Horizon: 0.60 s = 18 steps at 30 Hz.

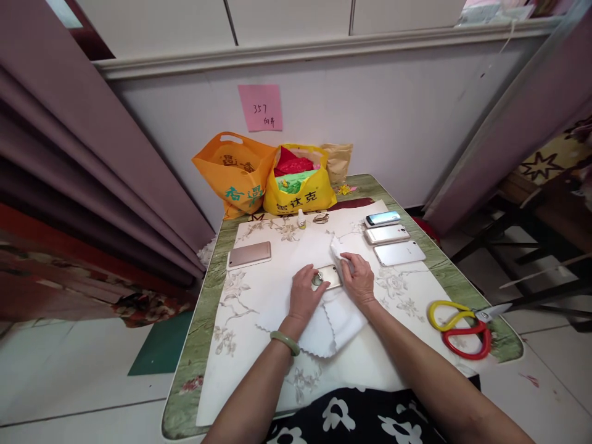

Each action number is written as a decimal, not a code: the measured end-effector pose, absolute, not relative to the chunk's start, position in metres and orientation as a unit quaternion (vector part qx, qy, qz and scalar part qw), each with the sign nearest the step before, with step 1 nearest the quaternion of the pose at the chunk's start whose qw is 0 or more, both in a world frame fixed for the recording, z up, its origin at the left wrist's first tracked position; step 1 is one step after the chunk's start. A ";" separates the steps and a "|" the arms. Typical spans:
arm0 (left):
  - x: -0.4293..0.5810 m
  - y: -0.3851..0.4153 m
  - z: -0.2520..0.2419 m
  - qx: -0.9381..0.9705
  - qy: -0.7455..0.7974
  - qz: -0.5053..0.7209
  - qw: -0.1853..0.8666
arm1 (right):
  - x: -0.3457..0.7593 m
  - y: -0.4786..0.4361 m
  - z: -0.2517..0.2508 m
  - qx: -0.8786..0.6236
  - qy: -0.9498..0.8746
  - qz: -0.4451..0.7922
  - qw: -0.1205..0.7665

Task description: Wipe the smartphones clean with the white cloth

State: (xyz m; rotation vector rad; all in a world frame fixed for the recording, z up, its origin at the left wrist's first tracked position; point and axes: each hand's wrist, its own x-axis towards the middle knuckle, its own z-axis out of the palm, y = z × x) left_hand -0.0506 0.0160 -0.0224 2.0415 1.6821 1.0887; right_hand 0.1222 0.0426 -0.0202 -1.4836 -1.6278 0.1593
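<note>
Near the middle of the table, a pale gold phone (331, 277) lies back up on a white cloth (319, 327) with a scalloped edge. A round ring holder (317, 279) is on its left part. My left hand (304, 290), with a green bangle above the wrist, is closed around the phone's left end. At the phone's right end, my right hand (357, 275) pinches a raised fold of the white cloth.
Two phones (250, 253) lie at the left. Three phones (387, 234) sit at the right, with large scissors (467, 327) nearer me. A small bottle (301, 219), glasses (320, 218), an orange bag (238, 176) and a yellow bag (300, 191) stand farther back.
</note>
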 end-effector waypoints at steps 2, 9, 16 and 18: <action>-0.050 0.016 -0.023 0.704 0.579 0.385 0.143 | 0.123 0.043 -0.021 -0.599 -0.660 0.062 0.449; -0.053 0.014 -0.019 0.718 0.550 0.400 0.149 | 0.123 0.043 -0.024 -0.600 -0.661 0.058 0.446; -0.057 0.013 -0.013 0.705 0.543 0.418 0.184 | 0.122 0.039 -0.019 -0.588 -0.682 0.039 0.433; -0.058 0.013 -0.013 0.707 0.536 0.421 0.189 | 0.122 0.036 -0.017 -0.569 -0.711 0.022 0.412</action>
